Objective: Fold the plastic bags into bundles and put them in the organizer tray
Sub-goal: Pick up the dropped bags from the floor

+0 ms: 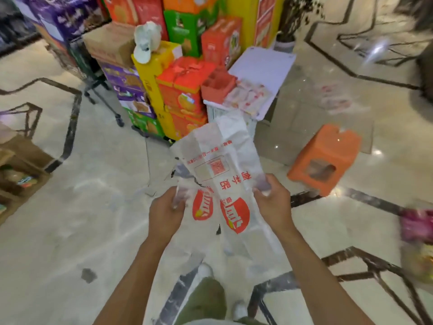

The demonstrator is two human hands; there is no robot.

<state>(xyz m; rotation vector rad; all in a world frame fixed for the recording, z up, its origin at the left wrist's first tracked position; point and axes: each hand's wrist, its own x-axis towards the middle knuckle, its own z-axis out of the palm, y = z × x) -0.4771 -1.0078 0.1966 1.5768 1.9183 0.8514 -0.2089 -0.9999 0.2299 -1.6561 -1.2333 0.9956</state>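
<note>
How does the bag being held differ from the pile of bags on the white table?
The held bag hangs in the air, gripped by the left hand and right hand; the pile of bags lies on the white table beside the red tray. The held bag is one bag spread out long; the pile of bags is several, bunched low. Whether those are folded is too blurred to tell. Both are white plastic with red print.

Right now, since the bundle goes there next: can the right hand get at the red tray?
Probably, with a forward lean: the tray sits open-topped on the table ahead, unblocked, but the right hand grips the bag.
</note>
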